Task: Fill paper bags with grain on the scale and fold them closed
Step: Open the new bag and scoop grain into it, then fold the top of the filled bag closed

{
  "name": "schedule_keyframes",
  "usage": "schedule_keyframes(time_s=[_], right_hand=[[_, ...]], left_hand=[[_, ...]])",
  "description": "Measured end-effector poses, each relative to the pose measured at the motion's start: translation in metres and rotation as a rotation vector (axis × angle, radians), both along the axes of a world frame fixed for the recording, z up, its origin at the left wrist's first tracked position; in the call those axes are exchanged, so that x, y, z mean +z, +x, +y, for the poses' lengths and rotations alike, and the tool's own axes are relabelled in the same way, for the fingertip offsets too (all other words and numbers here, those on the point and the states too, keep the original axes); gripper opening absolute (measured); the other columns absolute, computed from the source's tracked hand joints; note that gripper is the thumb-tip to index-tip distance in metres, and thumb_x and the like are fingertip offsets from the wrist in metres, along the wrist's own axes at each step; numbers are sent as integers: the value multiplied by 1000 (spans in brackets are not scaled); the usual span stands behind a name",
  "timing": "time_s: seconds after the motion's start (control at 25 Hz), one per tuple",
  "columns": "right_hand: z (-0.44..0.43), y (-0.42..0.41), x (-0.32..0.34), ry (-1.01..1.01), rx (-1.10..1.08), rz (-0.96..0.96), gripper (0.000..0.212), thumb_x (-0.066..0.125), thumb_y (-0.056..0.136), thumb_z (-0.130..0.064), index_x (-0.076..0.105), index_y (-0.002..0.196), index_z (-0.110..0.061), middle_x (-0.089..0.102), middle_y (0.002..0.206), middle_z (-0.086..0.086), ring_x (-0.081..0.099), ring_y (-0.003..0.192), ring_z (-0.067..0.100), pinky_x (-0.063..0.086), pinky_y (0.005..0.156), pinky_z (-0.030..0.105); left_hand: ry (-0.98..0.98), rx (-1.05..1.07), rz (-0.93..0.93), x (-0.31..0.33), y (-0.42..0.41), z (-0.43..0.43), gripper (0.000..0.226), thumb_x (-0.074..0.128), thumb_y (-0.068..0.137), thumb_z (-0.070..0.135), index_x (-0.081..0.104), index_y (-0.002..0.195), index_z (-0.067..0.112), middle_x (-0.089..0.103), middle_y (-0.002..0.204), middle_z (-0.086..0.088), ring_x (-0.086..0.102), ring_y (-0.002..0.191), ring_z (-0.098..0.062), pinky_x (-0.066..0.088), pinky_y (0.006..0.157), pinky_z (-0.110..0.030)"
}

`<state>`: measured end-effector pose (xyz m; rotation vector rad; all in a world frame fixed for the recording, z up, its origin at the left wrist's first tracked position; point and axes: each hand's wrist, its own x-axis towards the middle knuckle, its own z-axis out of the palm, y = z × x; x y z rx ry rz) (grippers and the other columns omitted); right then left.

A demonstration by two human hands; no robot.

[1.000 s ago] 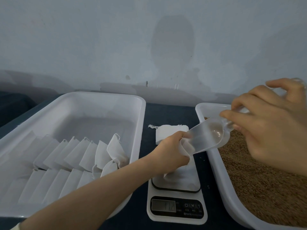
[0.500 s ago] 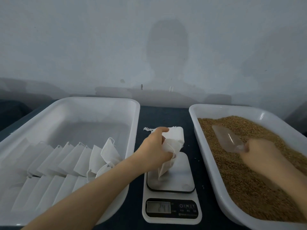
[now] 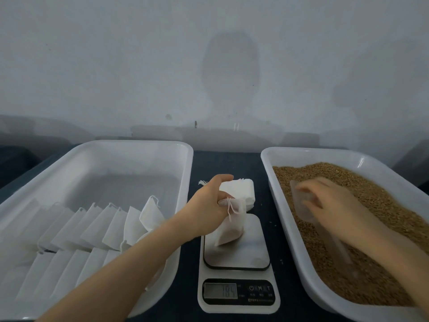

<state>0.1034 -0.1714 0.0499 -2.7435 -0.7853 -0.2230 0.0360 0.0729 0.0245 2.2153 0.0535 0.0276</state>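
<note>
Bag (image 3: 232, 226) rests on the scale (image 3: 246, 254), left hand (image 3: 210, 205) pinching its top so nothing spills; the right hand (image 3: 332, 205) is too blurry to tell its fingers.

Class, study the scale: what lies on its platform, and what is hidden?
On the scale leans a white bag, its neck pinched by the left hand. A brownish tint shows grain inside; how much is hidden by the paper.

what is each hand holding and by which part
Left hand pinches the paper bag by its gathered top. Right hand lies on the clear scoop; its grip is too blurred to tell.
</note>
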Motion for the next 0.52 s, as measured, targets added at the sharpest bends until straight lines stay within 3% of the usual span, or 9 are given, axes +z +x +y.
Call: schedule_keyframes(time_s=[0.08,0.16,0.28,0.36,0.52], right_hand=[[24,-12,9,83,323,29,34,56,89,-18,55,116,-39,44,118,-27,46,104,-14,35,85,4],[45,-16,5,59,506,94,35,56,91,-16,55,115,-42,38,126,-29,38,115,-15,32,91,4],[58,-13,-4,67,552,149,32,58,92,-16,60,118,-34,44,128,-21,47,111,-4,43,92,18],[60,-10,-7,120,569,135,20,61,90,-13,68,106,-23,59,111,-12,55,99,1,47,86,24],[57,-12,-17,274,492,118,16,67,85,-8,72,96,-18,62,89,-16,60,82,-2,46,76,11]], left_hand=[[2,-56,37,3,0,0,63,51,95,7,20,146,29,65,113,12,59,95,-4,41,69,0],[19,-124,72,5,-1,-1,69,53,96,10,14,148,30,60,125,10,56,103,-5,41,75,-5],[24,-179,97,7,-3,-1,76,56,94,12,7,150,30,53,135,5,54,106,-6,40,85,-12],[-9,-178,118,6,-3,1,88,65,89,13,4,150,30,52,134,4,57,108,-9,44,94,-20],[13,-69,127,5,-2,1,103,80,75,21,9,149,30,54,119,8,61,101,-10,49,91,-26]])
